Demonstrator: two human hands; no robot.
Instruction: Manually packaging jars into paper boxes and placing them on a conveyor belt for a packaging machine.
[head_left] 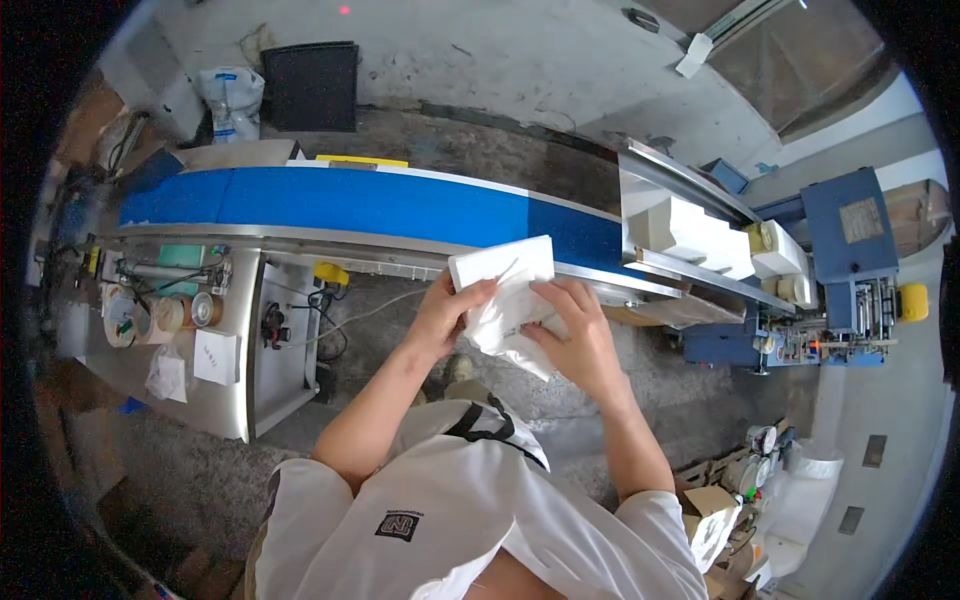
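Both hands grip one white packet (505,295) just beside a blue conveyor belt (380,205). The left hand (448,312) pinches its left edge. The right hand (578,335) clasps its lower side.

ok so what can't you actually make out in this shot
All in the head view:
- White packet: its underside, covered by the left hand and right hand.
- White boxes: partly hidden by the machine's metal rail.
- Tape rolls on the side table: too small for detail.
- Edges: black fisheye rim.
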